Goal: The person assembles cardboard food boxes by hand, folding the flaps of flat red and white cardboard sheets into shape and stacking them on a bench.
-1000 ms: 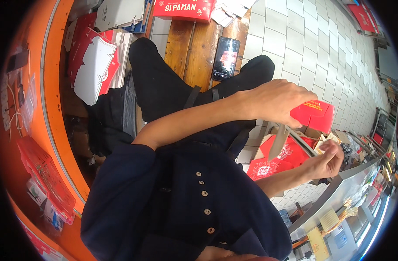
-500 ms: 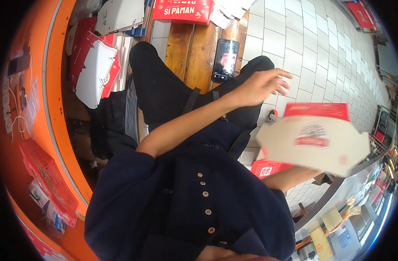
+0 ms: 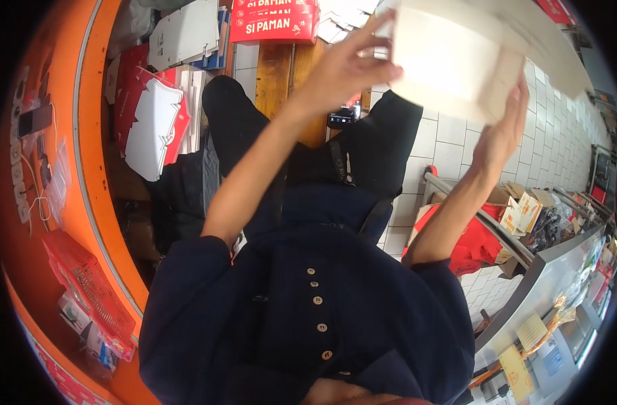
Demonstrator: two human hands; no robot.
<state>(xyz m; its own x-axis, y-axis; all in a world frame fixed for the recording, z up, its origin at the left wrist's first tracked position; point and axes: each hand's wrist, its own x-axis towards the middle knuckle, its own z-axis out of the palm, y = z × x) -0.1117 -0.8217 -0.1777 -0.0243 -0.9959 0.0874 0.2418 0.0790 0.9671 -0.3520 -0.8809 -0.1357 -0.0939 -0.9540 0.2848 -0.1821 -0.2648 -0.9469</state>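
Note:
A cream cardboard box [image 3: 443,64], partly folded with walls standing and a wide flap, is held up before me at the upper right. My left hand [image 3: 352,67] grips its left edge, the thumb on the near corner. My right hand [image 3: 503,135] holds the near right corner from below. A lit phone [image 3: 344,116] lies on the wooden bench [image 3: 273,74] between my legs, partly covered by my left hand and arm. A stack of red boxes [image 3: 275,27] stands at the bench's far end.
Flat white and red box blanks [image 3: 150,128] are piled on my left, with more white blanks [image 3: 183,37] behind. An orange counter [image 3: 86,135] runs along the left, near a red plastic basket [image 3: 92,287]. Right of me stands a metal-edged counter [image 3: 524,297] beside cardboard scraps [image 3: 524,209].
The box has swung up and forward, turning from its printed outside to its cream inside. My left hand has moved up onto its edge; my right hand has risen into view at its corner.

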